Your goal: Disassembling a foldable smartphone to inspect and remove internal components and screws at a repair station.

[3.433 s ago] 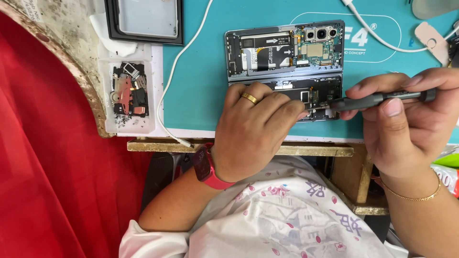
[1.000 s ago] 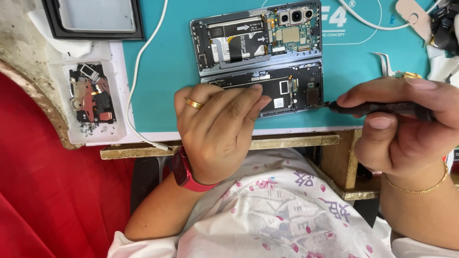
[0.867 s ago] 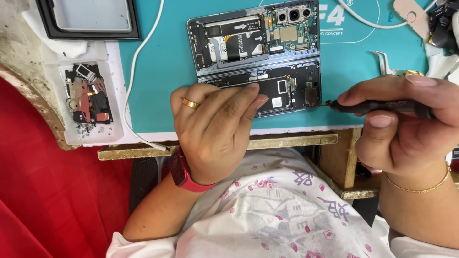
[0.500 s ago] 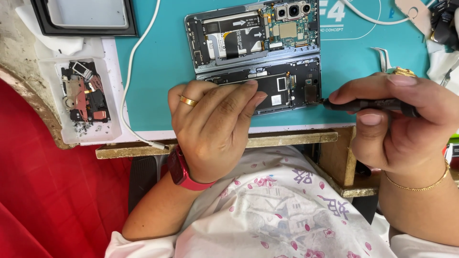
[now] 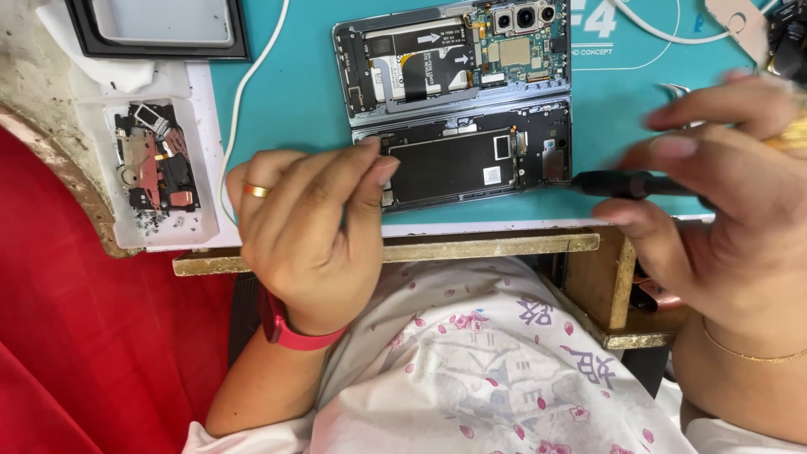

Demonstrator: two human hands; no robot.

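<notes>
An opened foldable phone (image 5: 458,101) lies on a teal work mat (image 5: 290,101), its two halves showing boards, cameras and flex cables. My left hand (image 5: 307,227) rests at the mat's near edge, fingertips touching the lower half's left end; it wears a gold ring and a red wristband. My right hand (image 5: 723,210), blurred by motion, grips a black screwdriver (image 5: 626,185) whose tip points at the lower half's right edge.
A white parts tray (image 5: 160,168) with several small removed components sits at the left. A black-framed panel (image 5: 160,25) lies at the back left. A white cable (image 5: 244,92) runs down the mat. Metal tweezers (image 5: 677,88) lie at the right. Red cloth fills the left.
My left hand has slid off the phone's lower half toward its left end. My right hand has drawn the screwdriver slightly right, away from the phone. The view has shifted.
</notes>
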